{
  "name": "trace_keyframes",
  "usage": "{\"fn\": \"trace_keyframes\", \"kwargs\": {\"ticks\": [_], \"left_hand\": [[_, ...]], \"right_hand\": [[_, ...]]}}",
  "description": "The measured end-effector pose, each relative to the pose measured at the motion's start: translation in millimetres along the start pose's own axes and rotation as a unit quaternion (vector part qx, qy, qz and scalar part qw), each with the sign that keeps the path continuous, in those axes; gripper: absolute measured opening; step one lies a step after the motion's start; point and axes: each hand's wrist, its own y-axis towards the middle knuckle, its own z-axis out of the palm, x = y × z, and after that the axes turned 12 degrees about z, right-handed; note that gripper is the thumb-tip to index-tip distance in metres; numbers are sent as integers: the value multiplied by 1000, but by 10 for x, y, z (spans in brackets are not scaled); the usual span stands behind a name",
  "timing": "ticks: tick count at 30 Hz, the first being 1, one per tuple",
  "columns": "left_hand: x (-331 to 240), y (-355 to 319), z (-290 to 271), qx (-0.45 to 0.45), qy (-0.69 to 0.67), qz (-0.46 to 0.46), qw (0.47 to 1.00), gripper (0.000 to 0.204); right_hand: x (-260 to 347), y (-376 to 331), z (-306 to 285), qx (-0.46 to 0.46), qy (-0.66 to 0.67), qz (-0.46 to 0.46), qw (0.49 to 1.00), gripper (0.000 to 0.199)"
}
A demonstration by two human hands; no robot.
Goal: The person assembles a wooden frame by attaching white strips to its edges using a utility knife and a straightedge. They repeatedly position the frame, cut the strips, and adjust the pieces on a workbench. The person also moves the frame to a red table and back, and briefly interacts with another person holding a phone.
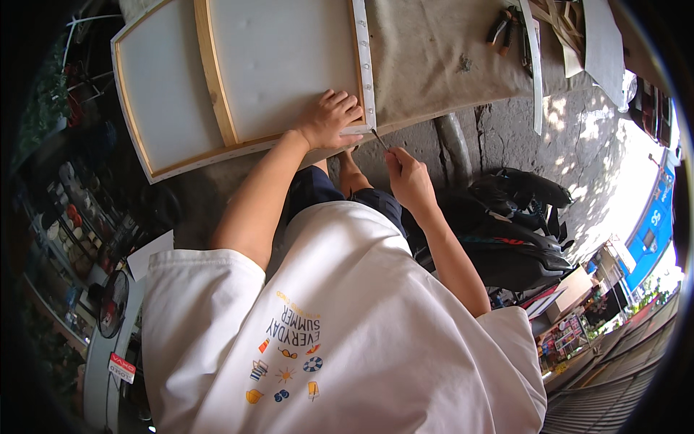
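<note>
Presently, canvas (282,61), likely light, dentable, best held by bars (215,79); left hand (327,124), near-right, fingers slightly apart; right hand (410,179) clamped on thin tool (380,139).

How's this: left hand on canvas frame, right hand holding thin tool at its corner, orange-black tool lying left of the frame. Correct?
Wrong side: the head view shows the orange-black tool lying right of the canvas frame. Rest stands.

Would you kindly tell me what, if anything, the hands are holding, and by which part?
The right hand holds a slim dark tool by its near end. The left hand lies on the framed canvas; whether it grips cannot be told.
</note>
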Motion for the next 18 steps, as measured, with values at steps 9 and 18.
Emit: {"fn": "trace_keyframes", "kwargs": {"ticks": [9,18], "left_hand": [[48,4,19,43,-1,2,999,51],[66,14,7,68,50,38,996,55]], "right_hand": [[284,128,-121,44,-61,31,997,24],[353,374,-336,125,-97,41,987,24]]}}
